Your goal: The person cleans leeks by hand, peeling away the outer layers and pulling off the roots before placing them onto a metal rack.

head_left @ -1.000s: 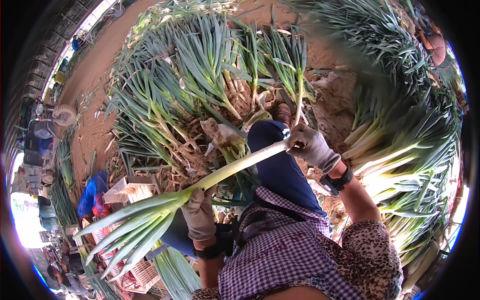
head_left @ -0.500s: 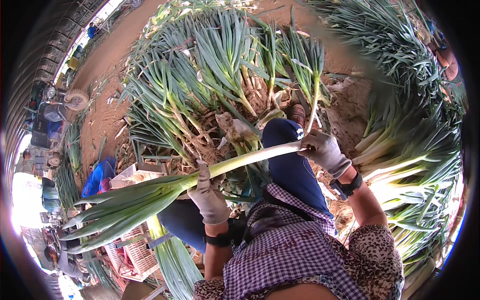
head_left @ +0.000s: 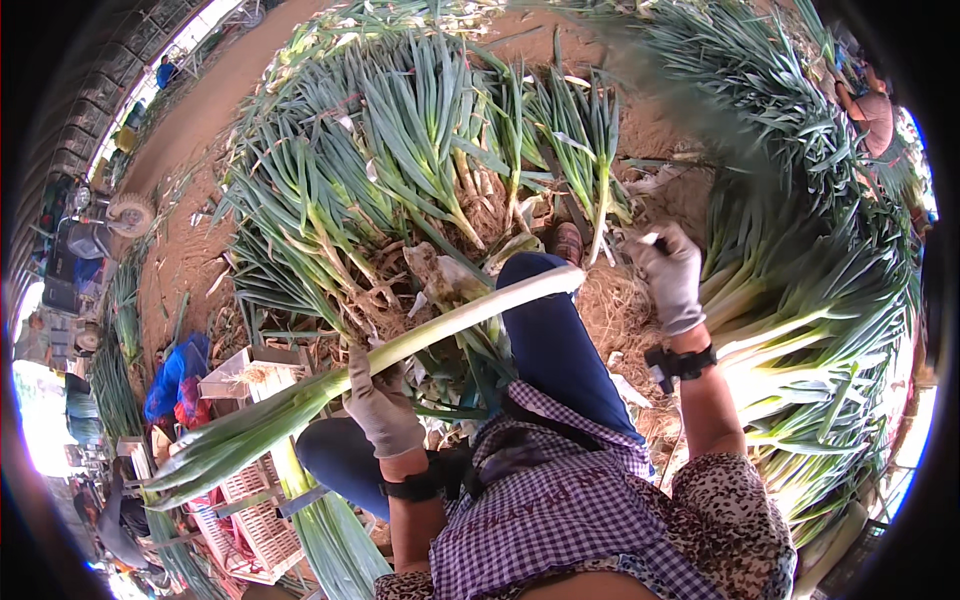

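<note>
A long leek (head_left: 480, 308) lies slantwise in front of me, with its white end up to the right and its green leaves down to the left. My left hand (head_left: 383, 408), in a pale glove, is closed around the stem near where the leaves begin. My right hand (head_left: 670, 278), also gloved, is apart from the leek, beyond its white end. Its fingers are curled, and a small pale bit shows at the fingertips, too small to name. Below the right hand lies a heap of roots and peelings (head_left: 612, 310).
Untrimmed leeks with roots (head_left: 420, 110) stand in a broad pile ahead. Pale-stemmed leeks (head_left: 790, 330) are heaped on my right. At left are a crate (head_left: 270, 530), a blue bag (head_left: 178, 375) and a wheeled vehicle (head_left: 100, 235). Another person (head_left: 872, 115) is at the far right.
My right hand has let go of the leek's white end and moved up and to the right. The left hand still holds the leek, whose leaves now hang closer together.
</note>
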`<move>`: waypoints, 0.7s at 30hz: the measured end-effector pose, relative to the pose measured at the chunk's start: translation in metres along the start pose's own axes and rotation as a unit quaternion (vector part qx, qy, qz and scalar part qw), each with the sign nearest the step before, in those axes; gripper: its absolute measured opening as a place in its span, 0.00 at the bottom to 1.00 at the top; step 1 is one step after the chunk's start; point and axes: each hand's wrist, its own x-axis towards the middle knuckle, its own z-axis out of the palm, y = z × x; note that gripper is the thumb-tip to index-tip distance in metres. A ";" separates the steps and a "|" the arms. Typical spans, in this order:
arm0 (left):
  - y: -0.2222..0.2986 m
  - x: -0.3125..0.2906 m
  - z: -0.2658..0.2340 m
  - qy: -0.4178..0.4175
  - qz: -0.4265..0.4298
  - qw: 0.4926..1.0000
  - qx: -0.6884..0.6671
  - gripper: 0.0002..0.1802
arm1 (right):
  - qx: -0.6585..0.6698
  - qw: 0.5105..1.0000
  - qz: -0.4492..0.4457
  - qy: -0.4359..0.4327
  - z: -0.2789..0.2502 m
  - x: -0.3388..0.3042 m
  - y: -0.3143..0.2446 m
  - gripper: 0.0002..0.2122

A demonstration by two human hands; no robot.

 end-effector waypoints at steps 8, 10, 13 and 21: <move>0.028 0.013 -0.016 0.052 0.040 0.998 -0.016 0.17 | -0.291 0.884 -0.302 -0.206 0.065 0.000 -0.084 0.20; 0.038 0.009 -0.013 0.042 0.051 0.998 0.005 0.18 | -0.336 0.848 -0.314 -0.263 0.094 -0.010 -0.088 0.21; 0.049 0.009 -0.021 0.073 0.082 0.993 -0.030 0.20 | -0.281 0.834 -0.316 -0.353 0.119 -0.007 -0.077 0.17; 0.080 0.013 -0.065 0.110 0.088 0.989 -0.031 0.13 | -0.233 0.778 -0.391 -0.433 0.148 -0.015 -0.074 0.15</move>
